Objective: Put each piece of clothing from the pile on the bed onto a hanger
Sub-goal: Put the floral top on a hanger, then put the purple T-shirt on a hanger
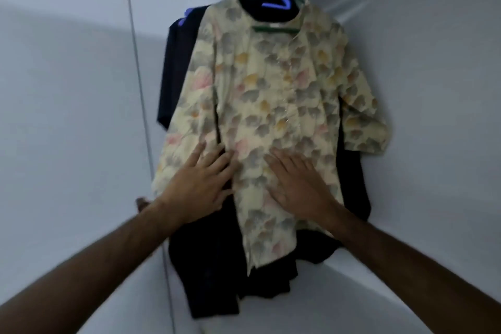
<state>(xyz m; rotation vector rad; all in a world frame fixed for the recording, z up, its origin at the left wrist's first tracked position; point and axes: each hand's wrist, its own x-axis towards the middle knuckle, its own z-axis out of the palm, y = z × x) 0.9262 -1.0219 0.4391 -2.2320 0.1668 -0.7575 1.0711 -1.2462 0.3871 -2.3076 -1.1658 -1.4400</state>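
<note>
Garment: your cream, leaf-printed short-sleeved shirt [273,106] hung on a green plastic hanger [273,27] in front of dark clothes [217,266].
Left hand [198,184]: you laid straight fingers flat on its lower front, gripping nothing.
Right hand [295,184]: likewise, beside it.

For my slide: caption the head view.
Both hands, left and right, flat on a floral shirt on a green hanger.

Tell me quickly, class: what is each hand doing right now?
Left hand: open, fingers straight, flat against the floral shirt.
Right hand: open, fingers spread, pressing on the same shirt; holds nothing.
</note>
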